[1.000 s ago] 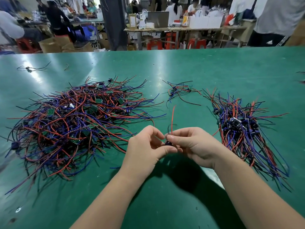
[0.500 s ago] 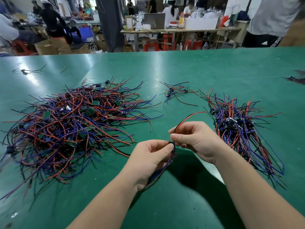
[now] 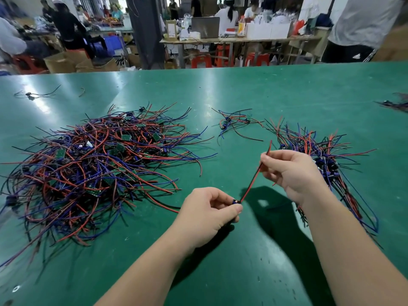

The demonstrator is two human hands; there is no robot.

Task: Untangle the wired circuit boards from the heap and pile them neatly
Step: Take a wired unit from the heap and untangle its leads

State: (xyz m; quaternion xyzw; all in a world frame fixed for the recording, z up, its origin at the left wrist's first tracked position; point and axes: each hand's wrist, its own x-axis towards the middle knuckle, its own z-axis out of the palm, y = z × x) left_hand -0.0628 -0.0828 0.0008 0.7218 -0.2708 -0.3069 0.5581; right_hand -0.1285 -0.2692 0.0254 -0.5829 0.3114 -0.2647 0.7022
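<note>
A big tangled heap (image 3: 95, 164) of small green circuit boards with red, blue and black wires lies on the left of the green table (image 3: 242, 96). On the right lies a tidier pile (image 3: 318, 155) of the same boards. My left hand (image 3: 209, 215) pinches one small board (image 3: 235, 202) between thumb and fingers. Its red and black wires (image 3: 254, 180) run taut up to my right hand (image 3: 291, 171), which pinches them near their free end, above the table between the two piles.
A small cluster of a few wired boards (image 3: 234, 123) lies behind my hands. Stray wires lie at the far left (image 3: 33, 94) and at the right edge (image 3: 395, 103). Beyond the table are workbenches, red stools, cardboard boxes and people.
My hands have drawn apart: the left moved down and towards me with the board, the right slid up and right along the red and black wires, pulling them straight.
</note>
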